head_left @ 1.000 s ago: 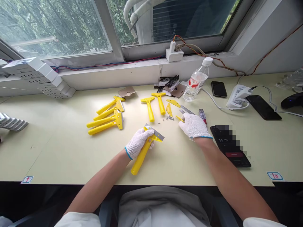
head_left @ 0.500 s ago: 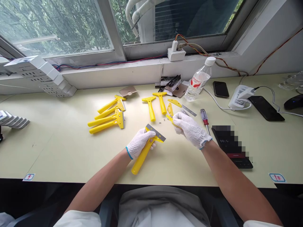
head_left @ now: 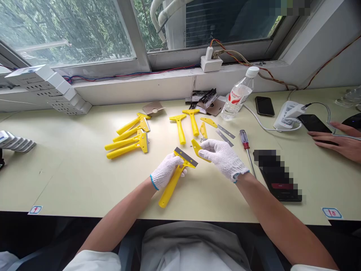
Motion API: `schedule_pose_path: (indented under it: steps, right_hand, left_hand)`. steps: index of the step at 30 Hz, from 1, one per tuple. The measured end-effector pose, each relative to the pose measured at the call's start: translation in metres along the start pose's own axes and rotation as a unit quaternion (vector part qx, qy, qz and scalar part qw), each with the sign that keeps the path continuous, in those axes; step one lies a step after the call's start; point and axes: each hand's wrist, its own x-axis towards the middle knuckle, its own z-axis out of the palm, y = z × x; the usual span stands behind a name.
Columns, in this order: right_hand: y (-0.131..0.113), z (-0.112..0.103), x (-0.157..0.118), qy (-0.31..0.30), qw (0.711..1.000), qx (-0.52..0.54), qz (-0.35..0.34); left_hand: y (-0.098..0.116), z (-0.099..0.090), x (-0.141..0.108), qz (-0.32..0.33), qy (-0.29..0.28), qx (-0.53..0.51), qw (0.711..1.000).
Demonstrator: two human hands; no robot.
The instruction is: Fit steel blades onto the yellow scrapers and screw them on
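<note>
My left hand, in a white knit glove, grips a yellow scraper near its head. A grey blade with small holes lies across that head. My gloved right hand pinches a yellow blade cover just right of the blade, apart from it. Beyond the right hand lie two more yellow covers, one of them beside loose blades. Small screws sit near the fingertips. A screwdriver with a clear and red handle rests to the right.
Several yellow scrapers lie at left, and two headed handles stand mid-table. Behind are opened boxes and a water bottle. Phones and a power strip are at right, where another person's hand reaches in.
My right hand has drawn the yellow cover toward me and nearer the scraper, turning it broadside. The left hand stays put. Another person's hand has appeared at the right over a phone.
</note>
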Motion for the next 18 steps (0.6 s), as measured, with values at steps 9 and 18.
schedule_pose_path:
  steps: [9,18]
  right_hand:
    - [-0.018,0.0,-0.004,-0.056,0.995,-0.039,0.072]
    - [-0.036,0.017,-0.011,-0.061,0.991,-0.035,0.115]
  left_hand:
    - [0.002,0.005,-0.004,-0.001,-0.084,0.013,0.996]
    - [-0.003,0.007,-0.002,0.015,-0.075,0.011,0.997]
